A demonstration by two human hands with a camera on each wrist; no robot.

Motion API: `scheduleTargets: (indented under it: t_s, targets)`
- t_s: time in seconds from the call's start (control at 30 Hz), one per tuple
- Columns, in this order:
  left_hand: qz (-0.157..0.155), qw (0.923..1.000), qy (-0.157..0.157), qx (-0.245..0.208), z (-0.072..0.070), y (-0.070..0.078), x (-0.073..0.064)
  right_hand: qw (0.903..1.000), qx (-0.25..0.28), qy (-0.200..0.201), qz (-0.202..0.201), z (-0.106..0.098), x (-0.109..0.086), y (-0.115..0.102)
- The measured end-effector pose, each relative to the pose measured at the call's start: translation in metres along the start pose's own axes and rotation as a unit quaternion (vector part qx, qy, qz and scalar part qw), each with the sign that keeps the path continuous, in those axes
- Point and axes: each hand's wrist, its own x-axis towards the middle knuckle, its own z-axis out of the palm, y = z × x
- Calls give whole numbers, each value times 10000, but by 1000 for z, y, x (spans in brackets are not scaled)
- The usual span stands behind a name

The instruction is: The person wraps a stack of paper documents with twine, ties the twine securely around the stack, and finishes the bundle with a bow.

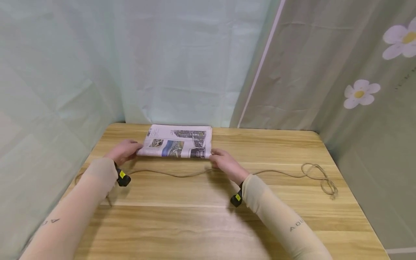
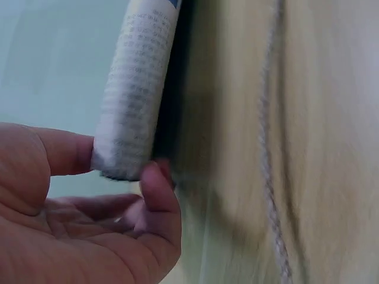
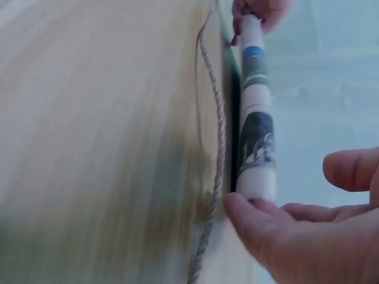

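Observation:
Near the far edge of the table, a folded newspaper (image 1: 178, 142) printed with text and pictures has its near edge raised off the wood. My left hand (image 1: 125, 151) pinches the near left corner, thumb on one face and fingers on the other. In the left wrist view that rounded newspaper edge (image 2: 133, 89) lies between thumb and fingertips (image 2: 157, 183). At the near right corner is my right hand (image 1: 227, 164). Its fingers (image 3: 254, 219) touch the end from below, while the thumb (image 3: 349, 168) stands apart from the paper.
A thin twisted cord (image 1: 175, 176) runs across the wooden table (image 1: 195, 224) in front of the newspaper, passing beneath both arms. Its right end forms loose loops (image 1: 320, 177). Curtains (image 1: 182, 65) hang behind the table and at both sides.

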Motion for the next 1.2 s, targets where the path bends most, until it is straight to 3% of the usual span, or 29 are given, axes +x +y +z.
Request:
scheduleTargets:
  t_s: [0.1, 0.17, 0.27, 0.37, 0.47, 0.67, 0.87, 1.07, 1.2]
  targets:
    - [-145, 9970, -104, -755, -4, -7, 6, 9996, 275, 69, -80, 3, 1, 5]
    - [-256, 9910, -251, -1290, -5, -10, 9, 9986, 480, 153, -152, 4, 1, 8]
    - [-460, 9731, -657, -2162, -4, -9, 10, 9962, 788, 287, -231, 4, 0, 9]
    - [-587, 9531, -1123, -2750, 0, -6, 8, 9912, 1254, 374, -222, 1, -2, 11]
    - [-579, 9452, -1336, -2923, 5, -3, 7, 9865, 1567, 420, -232, -2, -2, 13]
    - [-469, 9521, -1271, -2741, 13, -2, 9, 9837, 1702, 539, -197, -5, -3, 17]
    - [-384, 9290, -1483, -3369, 17, -2, 2, 9762, 1942, 943, -204, -7, -2, 20]
    - [154, 9159, -1685, -3641, 37, 8, -15, 9549, 2633, 1360, -172, -14, -8, 19]
    - [667, 9087, -1867, -3674, 59, 17, -25, 9336, 3395, 1149, -11, -15, -14, 21]
